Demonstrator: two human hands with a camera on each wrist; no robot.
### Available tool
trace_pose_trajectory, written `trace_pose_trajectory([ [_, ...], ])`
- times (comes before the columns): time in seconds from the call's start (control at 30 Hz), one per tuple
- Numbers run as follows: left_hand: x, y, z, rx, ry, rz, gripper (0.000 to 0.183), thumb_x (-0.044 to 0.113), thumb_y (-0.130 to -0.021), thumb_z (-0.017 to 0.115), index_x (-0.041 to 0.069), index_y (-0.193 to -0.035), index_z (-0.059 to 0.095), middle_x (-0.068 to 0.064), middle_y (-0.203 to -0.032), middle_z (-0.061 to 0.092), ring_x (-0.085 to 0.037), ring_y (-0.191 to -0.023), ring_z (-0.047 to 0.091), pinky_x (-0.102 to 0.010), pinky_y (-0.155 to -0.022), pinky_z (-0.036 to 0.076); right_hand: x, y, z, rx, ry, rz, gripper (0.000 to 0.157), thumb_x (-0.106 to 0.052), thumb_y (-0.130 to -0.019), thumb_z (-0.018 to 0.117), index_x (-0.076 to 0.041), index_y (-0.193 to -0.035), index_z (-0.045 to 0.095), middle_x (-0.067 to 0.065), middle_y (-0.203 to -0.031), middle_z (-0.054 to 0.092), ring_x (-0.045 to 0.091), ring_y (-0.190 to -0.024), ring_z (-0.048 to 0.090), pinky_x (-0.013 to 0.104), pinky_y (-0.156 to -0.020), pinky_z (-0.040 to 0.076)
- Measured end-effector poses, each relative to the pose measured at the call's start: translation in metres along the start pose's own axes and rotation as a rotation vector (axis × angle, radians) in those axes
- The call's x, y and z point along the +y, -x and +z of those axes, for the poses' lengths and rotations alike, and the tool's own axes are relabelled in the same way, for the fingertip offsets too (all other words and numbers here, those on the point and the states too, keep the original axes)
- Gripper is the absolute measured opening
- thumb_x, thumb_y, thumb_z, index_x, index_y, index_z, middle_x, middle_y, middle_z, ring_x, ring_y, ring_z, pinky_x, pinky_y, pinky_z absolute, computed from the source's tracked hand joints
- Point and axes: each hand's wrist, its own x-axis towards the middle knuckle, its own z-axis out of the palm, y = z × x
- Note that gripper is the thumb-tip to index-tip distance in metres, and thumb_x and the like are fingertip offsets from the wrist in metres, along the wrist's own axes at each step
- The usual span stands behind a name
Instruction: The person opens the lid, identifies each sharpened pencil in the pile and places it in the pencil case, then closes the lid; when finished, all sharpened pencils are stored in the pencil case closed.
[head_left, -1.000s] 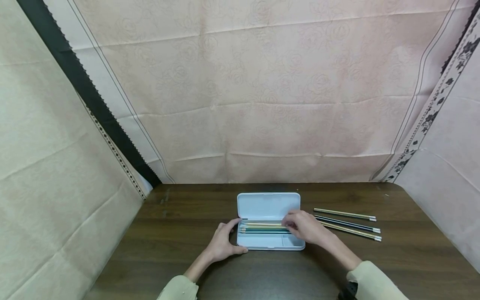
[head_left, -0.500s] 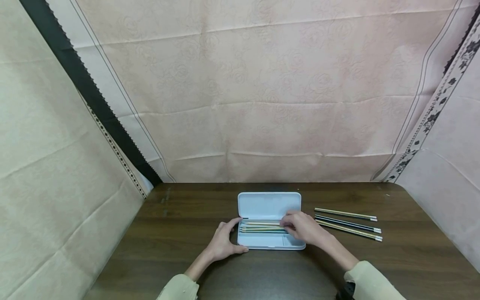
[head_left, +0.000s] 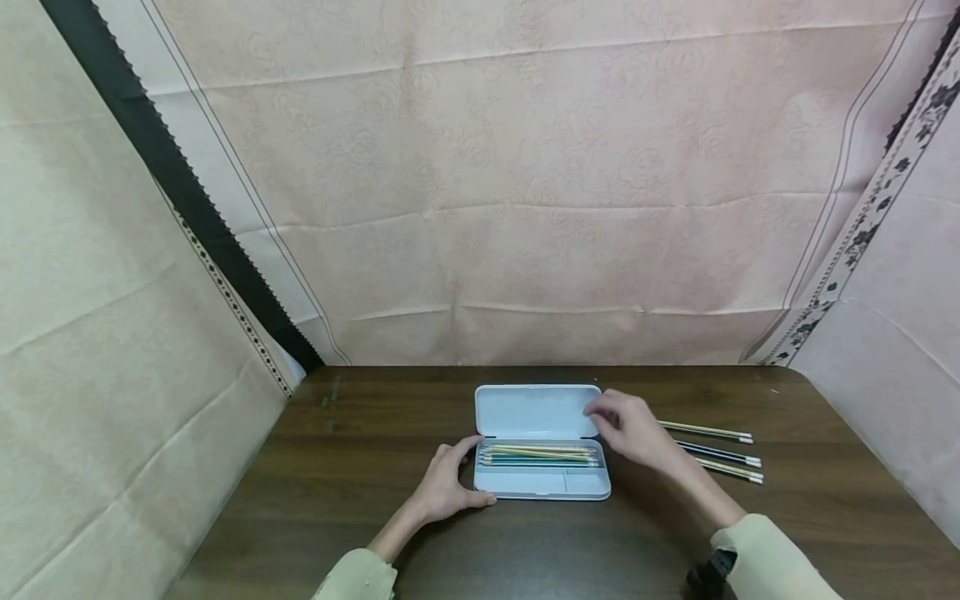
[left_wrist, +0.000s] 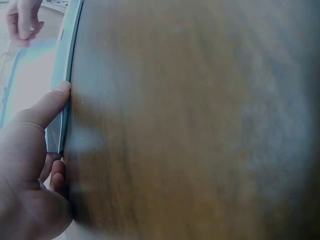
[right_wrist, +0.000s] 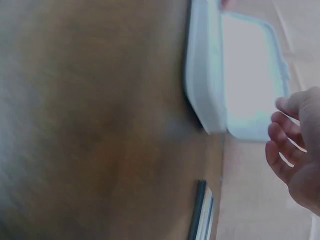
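Note:
A light-blue pencil case (head_left: pixel 525 483) lies on the table with its lid (head_left: pixel 536 412) raised at the back. Several pencils (head_left: pixel 536 456) rest side by side in its long rear compartment. My left hand (head_left: pixel 442 487) grips the case's left end, thumb at the front corner and index finger at the back. In the left wrist view that thumb (left_wrist: pixel 52 102) presses on the case's rim. Beside the lid's right edge hovers my right hand (head_left: pixel 626 425), holding nothing. The right wrist view shows its fingers (right_wrist: pixel 282 142) loosely curled.
More pencils with pale ends lie to the right of the case in small groups: a back group (head_left: pixel 708 431), a dark middle group (head_left: pixel 723 454) and a front group (head_left: pixel 731 471), partly hidden by the right hand and forearm. Patterned cloth (head_left: pixel 525 208) hangs behind the table.
My right hand has let go of the pencils in the case and moved up and right to the lid's edge, baring their right ends. The left hand has stayed in place.

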Motion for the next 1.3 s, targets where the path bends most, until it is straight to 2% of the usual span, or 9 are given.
trace_pose_trajectory([
  [0.07,0.0,0.0,0.0,0.0,-0.004,-0.002,0.091,0.04,-0.072,0.09,0.013,-0.147,0.047,-0.012,-0.122,0.049,-0.025,-0.109,0.045,-0.045,-0.086,0.043,0.004,-0.003,-0.007,0.084,-0.022,0.05,0.016,0.011,-0.086,0.067,0.0,-0.095,0.073,0.004,-0.084,0.063,0.009,-0.065,0.052,0.024,-0.056,0.044],
  [0.17,-0.001,0.0,-0.001,0.002,-0.007,0.0,0.091,0.04,-0.072,0.09,0.014,-0.147,0.047,-0.011,-0.121,0.049,-0.025,-0.109,0.045,-0.045,-0.086,0.044,0.007,-0.005,-0.016,0.143,-0.073,0.2,0.016,0.006,-0.092,0.063,0.0,-0.103,0.072,0.01,-0.093,0.067,0.014,-0.072,0.055,0.024,-0.062,0.045],
  [0.3,-0.001,0.0,0.0,0.007,-0.015,0.002,0.091,0.04,-0.071,0.091,0.014,-0.147,0.047,-0.011,-0.121,0.049,-0.025,-0.108,0.046,-0.045,-0.085,0.044,0.01,-0.007,-0.022,0.132,-0.169,0.39,0.02,-0.003,-0.1,0.057,0.001,-0.115,0.069,0.017,-0.11,0.067,0.022,-0.084,0.059,0.026,-0.071,0.048],
  [0.43,-0.001,0.001,0.0,0.009,-0.016,-0.003,0.091,0.041,-0.071,0.091,0.015,-0.147,0.047,-0.011,-0.121,0.049,-0.026,-0.108,0.046,-0.045,-0.084,0.044,0.014,-0.008,-0.02,0.09,-0.301,0.48,0.026,-0.007,-0.103,0.054,0.005,-0.123,0.064,0.023,-0.119,0.064,0.037,-0.095,0.063,0.03,-0.077,0.052],
  [0.53,0.0,0.001,0.0,0.008,-0.013,-0.009,0.091,0.04,-0.072,0.091,0.015,-0.147,0.047,-0.011,-0.122,0.049,-0.026,-0.109,0.046,-0.045,-0.084,0.044,0.015,-0.008,-0.017,0.055,-0.409,0.508,0.029,-0.007,-0.104,0.053,0.009,-0.127,0.06,0.028,-0.124,0.061,0.044,-0.102,0.063,0.042,-0.084,0.054],
  [0.6,0.0,0.001,0.001,0.007,-0.015,-0.01,0.091,0.039,-0.072,0.091,0.015,-0.147,0.046,-0.011,-0.123,0.049,-0.026,-0.109,0.047,-0.045,-0.084,0.044,0.015,-0.009,-0.015,0.04,-0.467,0.522,0.03,-0.007,-0.104,0.051,0.011,-0.128,0.058,0.03,-0.125,0.059,0.044,-0.102,0.064,0.051,-0.087,0.051],
  [0.73,0.0,0.0,0.002,0.01,-0.019,-0.013,0.091,0.039,-0.072,0.09,0.016,-0.148,0.045,-0.009,-0.128,0.049,-0.024,-0.111,0.047,-0.044,-0.085,0.044,0.014,-0.009,-0.013,0.025,-0.517,0.546,0.031,-0.008,-0.105,0.051,0.013,-0.128,0.057,0.031,-0.124,0.059,0.042,-0.097,0.067,0.06,-0.089,0.046],
  [1.03,-0.001,-0.001,0.002,0.033,0.006,-0.019,0.093,0.04,-0.069,0.092,0.016,-0.145,0.044,-0.004,-0.138,0.052,-0.024,-0.114,0.048,-0.047,-0.089,0.043,0.007,-0.007,-0.013,0.031,-0.46,0.505,0.029,-0.01,-0.102,0.059,0.012,-0.119,0.063,0.027,-0.117,0.063,0.032,-0.098,0.066,0.048,-0.082,0.053],
  [1.3,0.0,-0.001,0.001,0.027,0.008,-0.035,0.096,0.04,-0.069,0.092,0.014,-0.146,0.041,-0.003,-0.141,0.052,-0.024,-0.115,0.048,-0.048,-0.09,0.043,0.001,-0.001,-0.013,0.024,-0.399,0.5,0.021,-0.01,-0.098,0.066,0.005,-0.111,0.069,0.016,-0.104,0.068,0.027,-0.087,0.064,0.037,-0.075,0.055],
])
